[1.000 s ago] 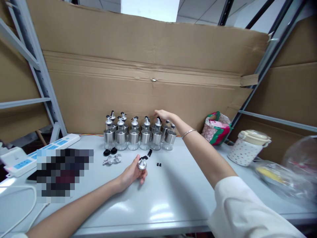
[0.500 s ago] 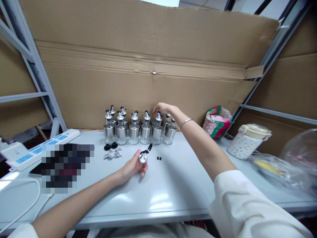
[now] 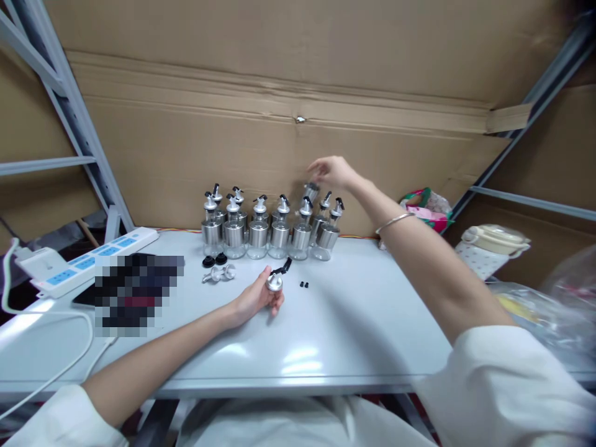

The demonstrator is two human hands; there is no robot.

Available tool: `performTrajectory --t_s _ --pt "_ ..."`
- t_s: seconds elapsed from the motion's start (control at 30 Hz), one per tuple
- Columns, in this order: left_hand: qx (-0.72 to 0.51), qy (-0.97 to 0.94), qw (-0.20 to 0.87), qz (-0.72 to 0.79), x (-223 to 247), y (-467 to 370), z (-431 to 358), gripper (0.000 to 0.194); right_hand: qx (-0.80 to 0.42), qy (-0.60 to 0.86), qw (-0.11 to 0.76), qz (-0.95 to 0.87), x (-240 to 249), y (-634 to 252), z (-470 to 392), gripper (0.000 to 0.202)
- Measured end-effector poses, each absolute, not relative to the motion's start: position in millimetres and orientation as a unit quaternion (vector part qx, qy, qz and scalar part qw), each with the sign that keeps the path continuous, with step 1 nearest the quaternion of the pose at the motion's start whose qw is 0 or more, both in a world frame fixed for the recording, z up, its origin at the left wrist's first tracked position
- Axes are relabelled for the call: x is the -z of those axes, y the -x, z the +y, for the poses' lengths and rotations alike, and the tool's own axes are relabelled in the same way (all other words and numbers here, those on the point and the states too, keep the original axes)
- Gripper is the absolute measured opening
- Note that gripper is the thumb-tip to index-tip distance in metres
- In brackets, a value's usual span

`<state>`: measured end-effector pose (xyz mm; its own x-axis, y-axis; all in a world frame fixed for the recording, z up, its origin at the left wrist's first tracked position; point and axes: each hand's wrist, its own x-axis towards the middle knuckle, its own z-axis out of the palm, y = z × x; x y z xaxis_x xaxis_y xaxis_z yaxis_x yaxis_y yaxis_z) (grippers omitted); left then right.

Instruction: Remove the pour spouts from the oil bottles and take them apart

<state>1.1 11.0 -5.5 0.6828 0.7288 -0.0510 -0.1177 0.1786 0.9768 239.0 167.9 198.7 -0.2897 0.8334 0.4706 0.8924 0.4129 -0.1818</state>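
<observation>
My left hand (image 3: 257,296) is closed around a silver pourer cap (image 3: 274,282) with a black lever, low over the table. At the back right of the bottle group, my right hand (image 3: 333,172) is raised with its fingers closed on a blurred steel-banded bottle (image 3: 310,190), which is lifted and tilted. Several glass bottles (image 3: 258,237) with steel bands and silver-and-black pourers stand together along the back. Two black rings (image 3: 215,260) and silver pourer parts (image 3: 218,273) lie before them. Two tiny black pieces (image 3: 304,285) rest right of my left hand.
A power strip (image 3: 100,254) and a pixelated dark object (image 3: 139,292) with a white cable lie at the left. On the right are a patterned bag (image 3: 428,210), a dotted container (image 3: 484,251) and clear plastic bags (image 3: 535,310). Cardboard (image 3: 186,143) walls the back.
My right hand has risen and lifted a bottle from the back of the group. The view has shifted. A black piece beside the left hand's cap now appears joined to its lever.
</observation>
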Motion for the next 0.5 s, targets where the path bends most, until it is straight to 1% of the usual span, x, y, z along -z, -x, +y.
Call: performTrajectory --t_s 0.03,0.13,0.2,0.23,0.27,0.3,0.33,0.37,0.4,0.5 --pt "-0.295 -0.564 0.722 0.270 4 -1 11 0.063 0.077 0.532 0.281 -0.795 -208 -243 160 0.037" --pt "-0.302 -0.545 0.732 0.275 2 0 11 0.064 0.147 0.461 0.417 -0.770 -226 -250 129 0.033" --pt "-0.311 -0.532 0.738 0.275 2 0 11 0.063 0.199 0.397 0.518 -0.731 -229 -249 103 0.037" --pt "-0.316 -0.526 0.741 0.273 2 0 11 0.061 0.230 0.348 0.583 -0.697 -227 -246 90 0.041" --pt "-0.322 -0.520 0.744 0.269 2 1 11 0.060 0.260 0.295 0.641 -0.659 -223 -241 78 0.037" --pt "-0.327 -0.515 0.747 0.265 2 1 11 0.058 0.288 0.244 0.691 -0.616 -218 -235 66 0.029" --pt "-0.330 -0.508 0.751 0.263 3 1 12 0.057 0.305 0.196 0.730 -0.579 -211 -229 55 0.024" --pt "-0.332 -0.500 0.755 0.262 3 1 12 0.057 0.301 0.155 0.758 -0.558 -202 -221 46 0.021" --pt "-0.332 -0.493 0.760 0.262 3 2 13 0.057 0.273 0.127 0.776 -0.554 -192 -213 38 0.021" --pt "-0.334 -0.485 0.767 0.256 4 2 14 0.060 0.138 0.132 0.764 -0.616 -152 -188 22 0.022"
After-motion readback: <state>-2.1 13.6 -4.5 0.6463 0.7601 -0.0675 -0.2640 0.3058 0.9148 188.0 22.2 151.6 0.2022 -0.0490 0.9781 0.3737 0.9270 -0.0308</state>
